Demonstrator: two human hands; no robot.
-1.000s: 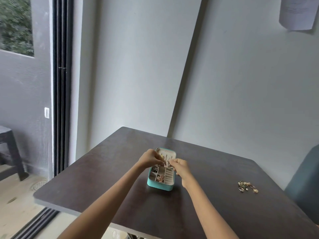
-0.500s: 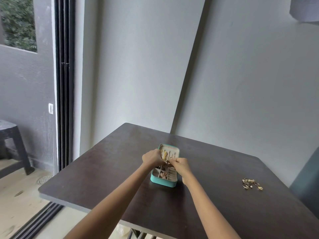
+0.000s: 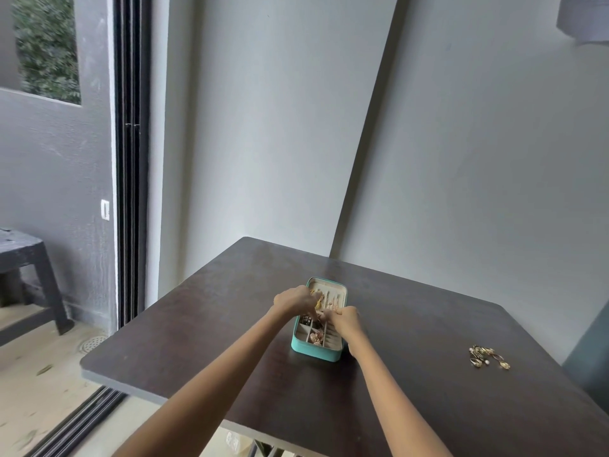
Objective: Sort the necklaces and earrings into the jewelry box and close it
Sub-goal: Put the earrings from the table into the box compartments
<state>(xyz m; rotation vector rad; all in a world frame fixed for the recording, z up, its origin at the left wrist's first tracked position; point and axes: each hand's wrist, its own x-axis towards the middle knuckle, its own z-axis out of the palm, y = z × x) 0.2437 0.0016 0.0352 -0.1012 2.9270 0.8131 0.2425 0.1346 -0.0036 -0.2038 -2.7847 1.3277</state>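
Head view: the teal jewelry box lies open on the dark bench, lid laid flat on its far side. Your left hand and right hand meet over the box at the hinge line, fingers curled; each appears to pinch a gold necklace, though the piece is too small to confirm. Compartments nearest you hold small items. Loose earrings sit well to the right of the box.
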